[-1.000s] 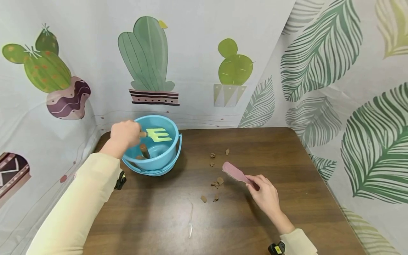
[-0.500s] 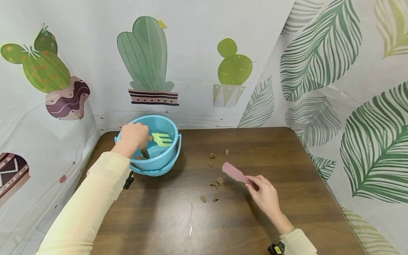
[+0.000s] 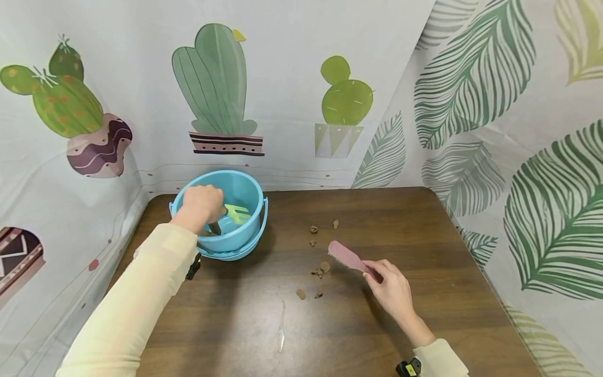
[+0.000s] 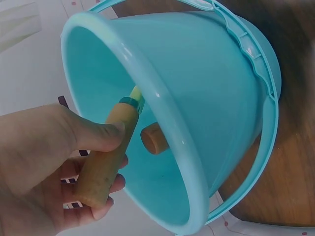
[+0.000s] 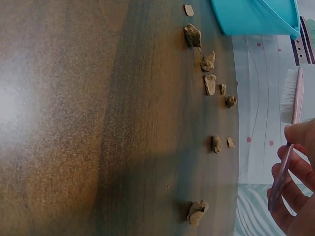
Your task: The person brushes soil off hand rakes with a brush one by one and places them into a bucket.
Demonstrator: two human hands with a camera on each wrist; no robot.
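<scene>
My left hand [image 3: 201, 206] is over the blue bucket [image 3: 256, 222] and grips the wooden handle [image 4: 106, 162] of a small garden fork. The fork's pale green tines [image 3: 237, 213] point down inside the bucket. A second wooden handle [image 4: 155, 138] leans within the bucket; its far end is hidden behind the wall. On the right, my right hand [image 3: 390, 288] holds a pink brush [image 3: 347, 255] by its handle, above the table. White bristles [image 5: 288, 97] show along one side in the right wrist view. Left of the brush, several brown crumpled scraps [image 3: 325, 267] lie scattered on the wood.
The bucket stands at the back left of the brown wooden table [image 3: 414, 230], its carrying handle [image 3: 264, 225] folded down around the side. A printed cloth [image 3: 292, 104] with cacti and leaves hangs behind. A pale streak [image 3: 281, 337] marks the table's near middle.
My left hand has moved right and slightly down with the garden fork, and the tines sit lower in the bucket. The right hand and the brush stay in place.
</scene>
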